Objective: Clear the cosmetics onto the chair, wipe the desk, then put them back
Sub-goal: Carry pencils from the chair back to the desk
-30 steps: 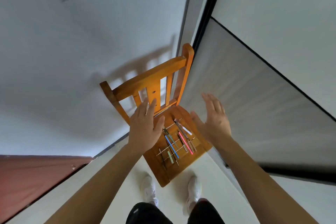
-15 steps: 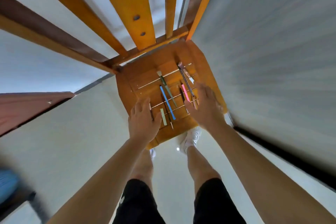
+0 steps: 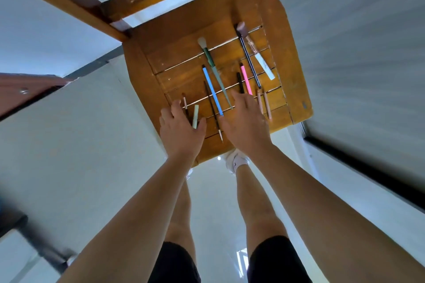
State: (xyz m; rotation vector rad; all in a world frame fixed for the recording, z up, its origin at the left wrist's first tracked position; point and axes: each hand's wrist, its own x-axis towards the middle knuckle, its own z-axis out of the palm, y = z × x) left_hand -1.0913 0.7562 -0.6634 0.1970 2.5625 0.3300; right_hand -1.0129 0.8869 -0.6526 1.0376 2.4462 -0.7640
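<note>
Here's the left hand (image 3: 181,127) and right hand (image 3: 246,126) hovering over the chair (image 3: 184,37), near edge, fingers loosely spread, gripping nothing. The cosmetics (image 3: 212,92) lie across its slats; put-back looks underway. Next, gather them up.

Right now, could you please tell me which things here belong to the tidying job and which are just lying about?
For the job: chair, blue pen, green brush, pink pen, white brush, mint stick, left hand, right hand.

Not part of it: white shoe, reddish board at the left.
</note>
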